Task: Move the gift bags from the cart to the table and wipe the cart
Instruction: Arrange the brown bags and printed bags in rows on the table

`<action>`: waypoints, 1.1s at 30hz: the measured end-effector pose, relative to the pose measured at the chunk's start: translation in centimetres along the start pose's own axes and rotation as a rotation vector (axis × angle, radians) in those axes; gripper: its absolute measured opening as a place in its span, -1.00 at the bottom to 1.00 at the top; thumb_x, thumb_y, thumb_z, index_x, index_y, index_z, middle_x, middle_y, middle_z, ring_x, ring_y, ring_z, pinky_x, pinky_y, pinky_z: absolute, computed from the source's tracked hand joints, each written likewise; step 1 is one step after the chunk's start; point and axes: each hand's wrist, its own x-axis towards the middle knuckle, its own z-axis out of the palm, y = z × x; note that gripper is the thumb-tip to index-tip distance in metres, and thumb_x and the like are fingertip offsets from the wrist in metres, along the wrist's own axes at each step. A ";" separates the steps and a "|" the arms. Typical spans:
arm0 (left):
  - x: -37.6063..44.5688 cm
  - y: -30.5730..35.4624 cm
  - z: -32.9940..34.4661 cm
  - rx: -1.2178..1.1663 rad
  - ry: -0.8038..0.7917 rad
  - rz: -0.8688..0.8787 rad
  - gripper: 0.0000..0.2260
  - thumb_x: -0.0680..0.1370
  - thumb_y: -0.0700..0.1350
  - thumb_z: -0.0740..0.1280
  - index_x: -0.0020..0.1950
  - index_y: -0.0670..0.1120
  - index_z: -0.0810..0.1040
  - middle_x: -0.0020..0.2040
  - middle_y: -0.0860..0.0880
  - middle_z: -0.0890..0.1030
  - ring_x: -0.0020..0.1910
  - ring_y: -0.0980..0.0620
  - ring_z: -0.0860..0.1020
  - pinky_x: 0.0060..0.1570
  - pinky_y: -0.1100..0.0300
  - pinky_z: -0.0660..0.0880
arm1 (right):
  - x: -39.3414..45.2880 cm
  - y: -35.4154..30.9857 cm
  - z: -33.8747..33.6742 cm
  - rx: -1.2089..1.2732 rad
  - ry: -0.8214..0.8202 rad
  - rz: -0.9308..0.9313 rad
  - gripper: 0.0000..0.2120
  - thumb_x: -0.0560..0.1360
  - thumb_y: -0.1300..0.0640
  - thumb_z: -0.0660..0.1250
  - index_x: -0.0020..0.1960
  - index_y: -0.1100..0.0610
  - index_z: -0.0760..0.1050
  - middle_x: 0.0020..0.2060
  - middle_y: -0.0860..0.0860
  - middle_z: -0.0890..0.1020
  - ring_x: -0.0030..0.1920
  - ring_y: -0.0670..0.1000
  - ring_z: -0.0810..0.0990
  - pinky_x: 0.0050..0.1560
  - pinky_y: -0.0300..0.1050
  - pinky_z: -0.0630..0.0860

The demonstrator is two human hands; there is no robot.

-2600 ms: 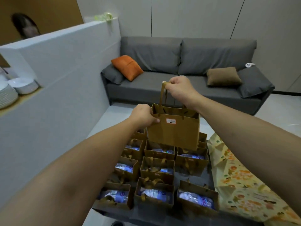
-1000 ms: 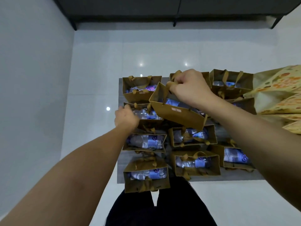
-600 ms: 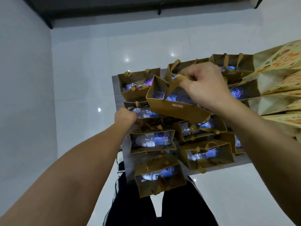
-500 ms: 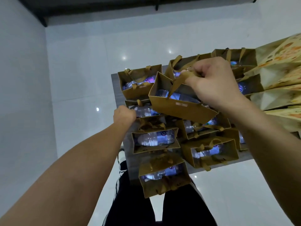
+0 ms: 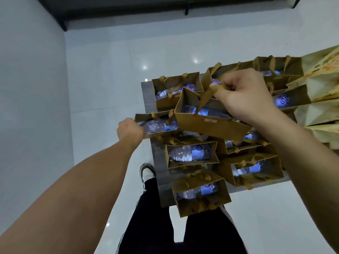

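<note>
Several brown paper gift bags, each holding a water bottle, stand on the grey cart top (image 5: 147,92). My right hand (image 5: 245,94) is closed on the ribbon handles of one bag (image 5: 207,123) marked with a small label, holding it tilted above the others. My left hand (image 5: 130,130) grips the left edge of another gift bag (image 5: 157,125) on the cart's left side. A near bag (image 5: 200,193) hangs over the cart's front edge.
A table with a yellow patterned cloth (image 5: 322,92) touches the cart on the right. The grey partition wall (image 5: 31,107) runs along the left. White glossy floor (image 5: 128,52) lies beyond, with the sofa base (image 5: 146,6) at the top. My legs (image 5: 165,217) stand against the cart.
My view has dropped from the sofa to straight down over the cart. My right hand keeps the labelled bag lifted and has drifted right; my left hand has let go of it and taken another bag's edge.
</note>
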 end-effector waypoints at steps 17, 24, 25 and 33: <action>1.1 -5.4 -3.1 0.014 0.056 -0.029 -0.96 0.56 -0.26 0.33 -0.07 -0.23 0.54 0.04 -0.30 0.60 0.02 -0.29 0.61 -0.14 0.03 0.52 | 1.2 -2.5 1.2 -0.139 -0.132 -0.101 -0.57 0.58 0.14 0.35 -0.44 0.19 0.38 -0.51 0.12 0.36 -0.42 0.06 0.31 -0.34 -0.09 0.27; 1.8 -6.0 -2.6 0.023 0.055 -0.033 -0.87 0.57 -0.25 0.35 0.06 -0.29 0.60 0.05 -0.30 0.61 0.03 -0.30 0.62 -0.07 -0.02 0.57 | 2.0 -0.2 4.3 -0.253 -0.297 -0.110 -0.62 0.59 0.07 0.35 -0.33 0.25 0.48 -0.47 0.18 0.46 -0.39 0.13 0.42 -0.30 -0.11 0.32; 1.8 -6.1 -2.6 0.025 0.054 -0.032 -0.86 0.58 -0.24 0.35 0.06 -0.29 0.60 0.05 -0.30 0.61 0.03 -0.30 0.62 -0.07 -0.02 0.57 | 2.0 0.0 4.7 -0.258 -0.312 -0.122 -0.63 0.59 0.06 0.35 -0.33 0.23 0.49 -0.47 0.14 0.47 -0.40 0.11 0.44 -0.32 -0.13 0.30; 2.3 -6.9 -2.5 0.043 0.061 -0.050 -0.82 0.58 -0.21 0.38 0.11 -0.29 0.59 0.05 -0.28 0.61 0.02 -0.27 0.62 -0.06 -0.01 0.57 | 3.0 -0.4 6.2 -0.214 -0.303 -0.122 -0.62 0.58 0.00 0.37 -0.31 0.20 0.48 -0.46 0.05 0.43 -0.39 0.03 0.40 -0.29 -0.11 0.37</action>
